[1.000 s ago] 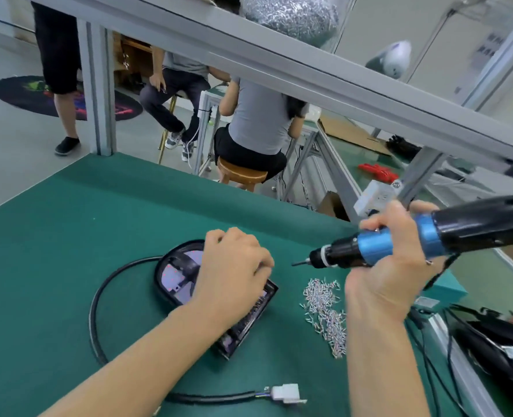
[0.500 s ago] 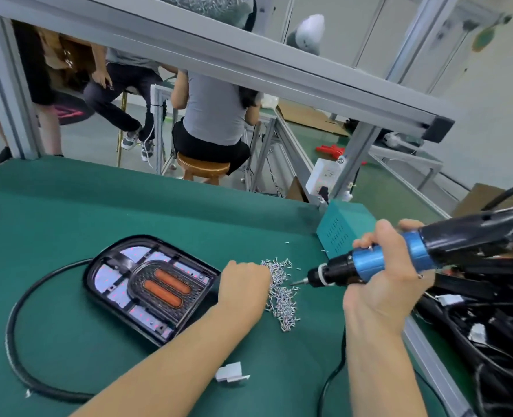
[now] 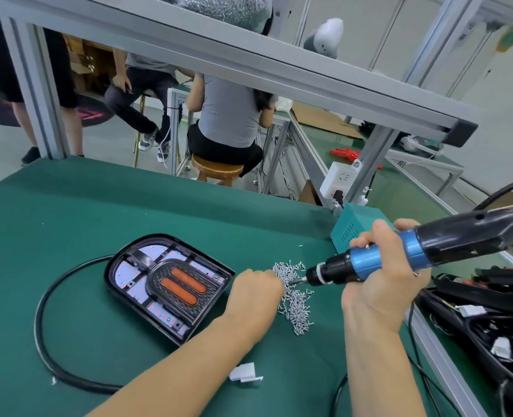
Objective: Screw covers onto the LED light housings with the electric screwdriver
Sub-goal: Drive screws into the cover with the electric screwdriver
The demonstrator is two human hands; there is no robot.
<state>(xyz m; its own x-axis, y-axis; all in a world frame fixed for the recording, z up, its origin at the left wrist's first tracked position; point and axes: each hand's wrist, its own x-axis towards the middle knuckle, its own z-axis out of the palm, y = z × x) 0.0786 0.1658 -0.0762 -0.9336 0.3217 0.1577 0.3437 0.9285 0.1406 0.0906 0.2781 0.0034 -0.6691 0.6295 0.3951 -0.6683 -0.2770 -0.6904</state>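
A white connector plug [image 3: 244,375] lies nearest on the green worktop [image 3: 68,212], between the two forearms, at the end of a black cable [image 3: 43,299] that loops out toward the left edge and round to the LED light housing [image 3: 166,284]. The housing lies flat near the middle of the worktop, its cover with two orange strips facing up, just left of the left hand [image 3: 253,291] and apart from it. That hand rests knuckles-up at the near-left edge of the pile of small screws [image 3: 294,296]; its fingers are curled under into the pile, and whether they pinch a screw cannot be told. The right hand [image 3: 381,284] is wrapped around the blue grip of the electric screwdriver [image 3: 405,254], fingers curled over the top and thumb below, holding it nearly level with the bit pointing left, its tip down among the screws just beside the left hand's knuckles. Behind the screwdriver a teal box [image 3: 351,227] stands at the far right edge. Beyond the worktop a person [image 3: 228,115] sits on a wooden stool [image 3: 217,171].
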